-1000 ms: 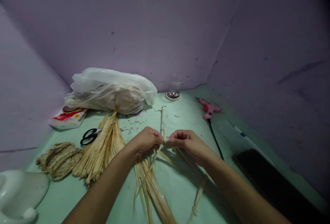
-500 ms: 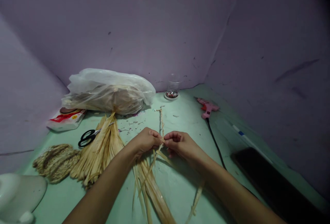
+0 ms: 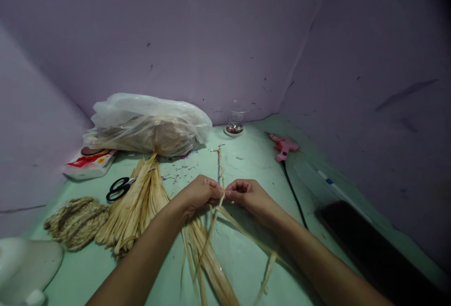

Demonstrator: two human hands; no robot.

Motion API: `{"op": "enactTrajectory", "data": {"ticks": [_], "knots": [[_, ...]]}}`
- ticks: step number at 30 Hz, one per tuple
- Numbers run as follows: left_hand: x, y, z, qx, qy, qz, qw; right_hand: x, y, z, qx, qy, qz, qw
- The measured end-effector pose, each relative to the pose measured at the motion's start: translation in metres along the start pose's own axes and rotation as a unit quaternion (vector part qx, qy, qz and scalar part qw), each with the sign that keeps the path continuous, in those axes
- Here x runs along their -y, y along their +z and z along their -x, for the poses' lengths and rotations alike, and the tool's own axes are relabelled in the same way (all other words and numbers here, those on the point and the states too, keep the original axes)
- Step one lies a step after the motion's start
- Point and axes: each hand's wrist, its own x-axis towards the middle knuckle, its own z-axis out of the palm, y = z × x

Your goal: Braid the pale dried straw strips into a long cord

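A thin braid of pale dried-fibre strips (image 3: pixel 221 167) runs straight away from me along the table. At its near end my left hand (image 3: pixel 204 191) pinches the strips from the left side. Facing it, my right hand (image 3: pixel 244 192) is closed on the same spot, fingertips almost touching the left ones. Loose strips (image 3: pixel 243 232) hang from the pinch toward me, one slanting under my right forearm. Beneath my left wrist lie more long flat strips (image 3: pixel 207 259). The exact crossing of the strands is hidden by my fingers.
Left of my arm lie a fibre bundle (image 3: pixel 141 202), black-handled scissors (image 3: pixel 118 188) and a coiled braid (image 3: pixel 75 221). A plastic bag (image 3: pixel 151 125) rests against the wall. Rightward are a pink glue gun (image 3: pixel 283 146), its cord and a dark flat object (image 3: pixel 366 240). A small clear container (image 3: pixel 235 125) stands behind.
Both hands stay at the braid's near end, with the right fingers slightly drawn in. A loose strip now stretches out to the right beneath my right forearm.
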Motion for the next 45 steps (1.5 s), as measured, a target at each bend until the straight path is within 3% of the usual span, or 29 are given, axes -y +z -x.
{"op": "enactTrajectory", "data": {"ticks": [6, 12, 19, 23, 31, 36, 38, 41, 43, 45], "knots": [[-0.002, 0.002, 0.002, -0.004, 0.008, 0.005, 1.000, -0.002, -0.002, -0.003, -0.018, -0.006, -0.018, 1.000], [-0.003, 0.002, 0.003, -0.019, -0.002, 0.008, 1.000, 0.013, -0.012, 0.006, -0.056, -0.060, 0.073, 0.994], [-0.004, 0.005, 0.003, -0.037, 0.006, 0.010, 0.999, 0.019, -0.003, 0.018, 0.111, 0.059, -0.008, 0.992], [-0.005, 0.006, 0.004, -0.044, 0.009, 0.022, 0.999, 0.017, -0.003, 0.018, 0.134, 0.088, -0.103, 0.982], [-0.003, 0.006, 0.001, -0.067, 0.013, -0.001, 0.998, 0.021, -0.026, 0.010, 0.102, 0.123, -0.096, 0.983], [-0.004, 0.009, 0.001, -0.085, 0.010, -0.007, 0.996, 0.032, -0.041, 0.009, -0.075, 0.028, 0.008, 0.997], [-0.003, 0.008, 0.001, -0.084, 0.006, 0.008, 0.996, 0.037, -0.049, 0.010, -0.085, -0.009, 0.024, 0.996], [-0.002, 0.005, 0.001, -0.061, 0.002, 0.060, 0.996, 0.032, -0.057, 0.008, -0.100, -0.005, 0.061, 0.993], [-0.001, 0.002, 0.001, -0.041, 0.002, 0.086, 0.995, 0.022, -0.057, 0.004, -0.063, 0.027, 0.129, 0.989], [0.000, 0.001, 0.000, -0.035, 0.003, 0.088, 0.995, 0.012, -0.052, 0.002, 0.054, 0.059, 0.152, 0.985]]}}
